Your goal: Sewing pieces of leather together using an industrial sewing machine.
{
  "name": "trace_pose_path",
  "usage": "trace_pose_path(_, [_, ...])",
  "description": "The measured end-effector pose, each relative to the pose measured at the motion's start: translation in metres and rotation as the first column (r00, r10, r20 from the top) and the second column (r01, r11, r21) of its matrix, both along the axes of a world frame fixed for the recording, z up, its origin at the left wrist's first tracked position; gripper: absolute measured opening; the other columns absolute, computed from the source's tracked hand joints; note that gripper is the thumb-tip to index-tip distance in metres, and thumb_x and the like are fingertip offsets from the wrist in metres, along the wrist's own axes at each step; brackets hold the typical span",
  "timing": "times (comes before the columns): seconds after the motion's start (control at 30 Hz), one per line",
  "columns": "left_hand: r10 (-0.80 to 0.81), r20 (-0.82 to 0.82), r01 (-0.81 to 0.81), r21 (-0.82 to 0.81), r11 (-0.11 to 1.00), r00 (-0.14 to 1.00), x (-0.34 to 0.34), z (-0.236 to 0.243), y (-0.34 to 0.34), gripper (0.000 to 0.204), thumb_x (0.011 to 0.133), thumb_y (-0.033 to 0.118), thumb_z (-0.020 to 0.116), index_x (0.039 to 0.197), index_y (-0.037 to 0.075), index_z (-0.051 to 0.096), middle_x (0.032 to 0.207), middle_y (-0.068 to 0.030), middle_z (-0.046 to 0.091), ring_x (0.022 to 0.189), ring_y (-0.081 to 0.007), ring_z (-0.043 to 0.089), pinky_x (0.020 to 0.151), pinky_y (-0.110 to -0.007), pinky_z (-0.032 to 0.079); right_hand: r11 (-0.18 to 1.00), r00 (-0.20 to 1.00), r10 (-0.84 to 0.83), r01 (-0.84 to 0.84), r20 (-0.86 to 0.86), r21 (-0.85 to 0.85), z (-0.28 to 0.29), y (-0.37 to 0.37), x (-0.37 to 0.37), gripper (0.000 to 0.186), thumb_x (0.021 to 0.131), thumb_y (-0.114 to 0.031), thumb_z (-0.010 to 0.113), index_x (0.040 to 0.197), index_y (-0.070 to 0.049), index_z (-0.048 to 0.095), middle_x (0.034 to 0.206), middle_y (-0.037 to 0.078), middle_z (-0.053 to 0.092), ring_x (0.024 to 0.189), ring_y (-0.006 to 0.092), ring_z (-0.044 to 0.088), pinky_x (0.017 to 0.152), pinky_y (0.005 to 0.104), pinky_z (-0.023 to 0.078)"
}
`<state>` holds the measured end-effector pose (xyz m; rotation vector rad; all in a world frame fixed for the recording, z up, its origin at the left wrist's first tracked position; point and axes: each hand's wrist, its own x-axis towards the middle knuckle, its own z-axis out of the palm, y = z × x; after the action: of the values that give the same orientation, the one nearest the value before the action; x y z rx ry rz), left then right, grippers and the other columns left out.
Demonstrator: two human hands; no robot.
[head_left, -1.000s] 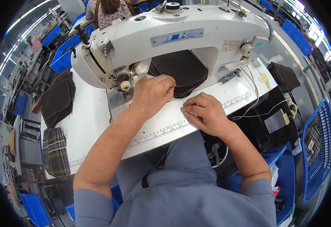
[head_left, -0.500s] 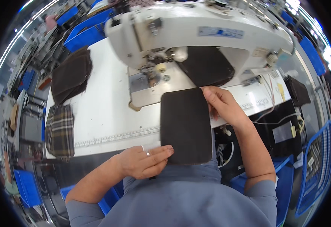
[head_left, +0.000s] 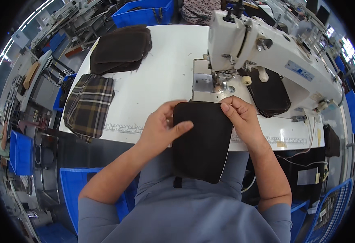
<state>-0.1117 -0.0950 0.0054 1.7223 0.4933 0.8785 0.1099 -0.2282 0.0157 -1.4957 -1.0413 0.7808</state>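
Observation:
A dark brown fabric panel (head_left: 203,143) hangs over the near edge of the white table (head_left: 161,77), its top edge lying just in front of the sewing machine (head_left: 266,48). My left hand (head_left: 159,129) grips the panel's upper left edge, thumb on top. My right hand (head_left: 242,117) pinches its upper right corner. The needle and presser foot (head_left: 220,83) stand just beyond the panel's top edge.
A stack of dark brown pieces (head_left: 120,48) and a plaid stack (head_left: 89,105) lie at the table's left. More dark pieces (head_left: 270,95) sit under the machine arm. Blue bins (head_left: 145,12) stand behind and a blue crate (head_left: 327,206) at lower right.
The view has swung left. My left hand has risen from the panel's lower edge to its upper left edge, and the panel has moved up toward the needle plate.

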Motion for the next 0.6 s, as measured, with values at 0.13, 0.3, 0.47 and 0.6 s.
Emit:
trace_pose_path(0.13, [-0.130,0.125,0.179,-0.595,0.784,0.984,0.008,-0.001,0.007,0.032,0.101,0.024,0.075,0.113,-0.005,0.072,0.100,-0.0065,0.077,0.090,-0.0103,0.069,0.082,-0.028,0.057,0.998,0.986,0.022,-0.012,-0.164,0.061,-0.007,0.001,-0.001,0.017,0.103,-0.017,0.072,0.097,-0.001,0.071,0.078,-0.003,0.068,0.071,0.0017,0.056,0.066,0.0202,0.044])
trace_pose_path(0.3, [-0.052,0.230,0.191,-0.639,0.745,0.972,0.023,-0.020,0.009,0.038,0.110,0.031,0.064,0.091,-0.001,0.074,0.084,0.0034,0.069,0.075,-0.0035,0.054,0.069,-0.023,0.046,0.997,0.984,0.017,-0.004,-0.180,0.073,-0.016,-0.009,0.015,0.018,0.101,-0.016,0.073,0.094,0.000,0.075,0.081,0.000,0.072,0.072,0.0043,0.059,0.069,0.0215,0.045])
trace_pose_path(0.47, [0.010,0.225,0.129,-0.592,0.796,0.974,0.024,-0.023,0.013,0.040,0.111,0.032,0.061,0.087,0.001,0.072,0.079,0.0055,0.064,0.074,-0.0024,0.051,0.070,-0.022,0.045,0.997,0.980,0.049,-0.038,-0.191,0.060,-0.022,-0.006,0.022,0.027,0.104,-0.027,0.071,0.090,-0.005,0.070,0.078,-0.005,0.063,0.068,0.0037,0.050,0.066,0.0204,0.038])
trace_pose_path(0.6, [0.088,0.255,0.122,-0.705,0.699,0.963,0.024,0.000,0.010,0.039,0.112,0.031,0.060,0.089,0.002,0.072,0.078,0.0053,0.061,0.073,-0.0021,0.052,0.070,-0.024,0.047,0.997,0.969,-0.041,0.056,-0.242,0.055,-0.015,-0.004,0.016,0.029,0.104,-0.030,0.071,0.093,-0.003,0.071,0.077,-0.005,0.061,0.065,0.0044,0.050,0.062,0.0200,0.039])
